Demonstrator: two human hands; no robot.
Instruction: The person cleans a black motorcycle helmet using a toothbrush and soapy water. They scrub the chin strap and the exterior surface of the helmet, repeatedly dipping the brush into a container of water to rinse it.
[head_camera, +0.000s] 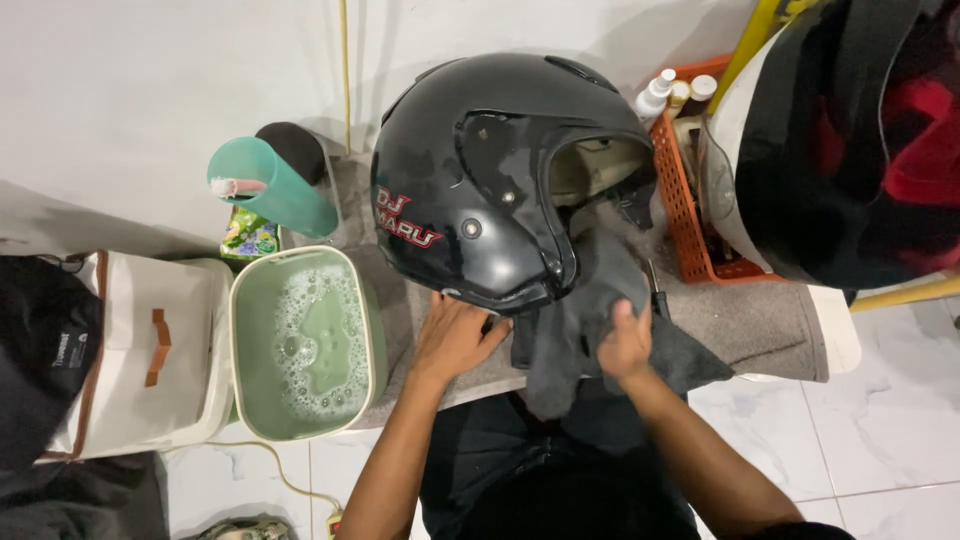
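- A green tub (372, 330) of soapy water sits left of the helmet (500, 170), foam floating across its surface, close beside the left hand (455, 338).
- Behind the tub a teal cup (285, 195) leans tilted, something pink and white poking from its mouth; a small green packet (247, 235) lies just under it.
- Further left there's a cream box (150, 350) with a brown handle, dark fabric bunched against it.
- On the right, an orange crate (680, 210) holds bottles (655, 95) at its far end, caps up; it stands just beside the helmet's open front.
- A second helmet (840, 140), white-edged with a dark lining, crowds the top right corner, touching the crate.
- A grey towel (760, 320) covers the low surface and everything in the middle rests on it.
- The black helmet stands upright in the middle of the towel, right in front of the person; its face opening points right, toward the crate, so its long axis runs left to right.
- A dark cloth (585, 290) hangs from the helmet's opening down to the near edge of the towel.
- Left hand lies flat on the towel, fingers (470, 310) spread and released, tips touching the helmet's lower rim.
- Right hand (625, 345) is clenched on the dark cloth, fingers bunching it just below the helmet's opening.
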